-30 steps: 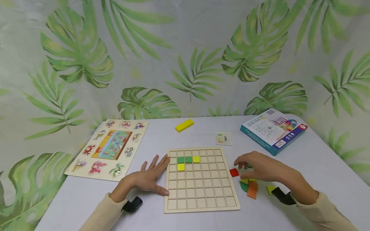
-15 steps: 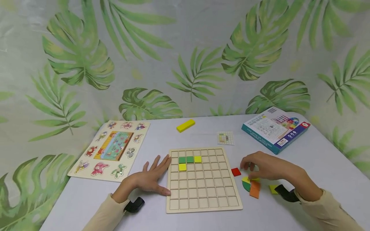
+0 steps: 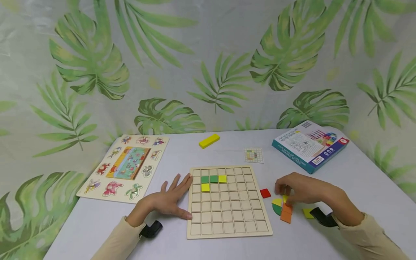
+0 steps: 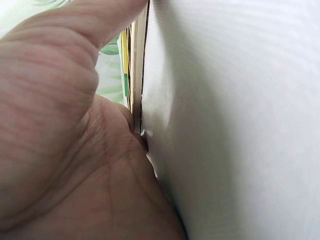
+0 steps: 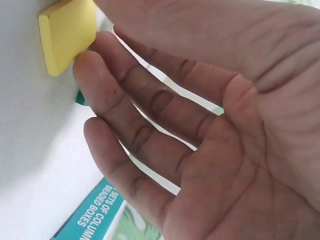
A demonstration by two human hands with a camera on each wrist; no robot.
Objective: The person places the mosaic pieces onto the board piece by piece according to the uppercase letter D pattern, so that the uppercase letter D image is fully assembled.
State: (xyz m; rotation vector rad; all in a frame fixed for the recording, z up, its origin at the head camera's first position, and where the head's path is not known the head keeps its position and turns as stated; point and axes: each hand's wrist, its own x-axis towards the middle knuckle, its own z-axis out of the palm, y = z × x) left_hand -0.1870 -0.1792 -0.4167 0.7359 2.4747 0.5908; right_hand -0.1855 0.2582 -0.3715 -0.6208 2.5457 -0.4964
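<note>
The small yellow tile (image 5: 67,32) lies on the worktop (image 3: 325,187) by the loose colored pieces (image 3: 282,209), right of the wooden grid board (image 3: 227,202). The right hand (image 3: 297,188) has its fingers (image 5: 100,85) bent over it, touching its edge. It looks best to pinch it by two sides and lift straight up. The left hand (image 3: 169,198) lies flat, fingers spread, against the board's left edge, keeping it steady.

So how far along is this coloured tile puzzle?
Barely started, I'd say. Four tiles sit in the wooden grid board: two green tiles and two yellow tiles near its top. The right hand is pinching a yellow tile from the loose pile; the left hand rests flat against the board's edge. Most cells remain empty.
</note>
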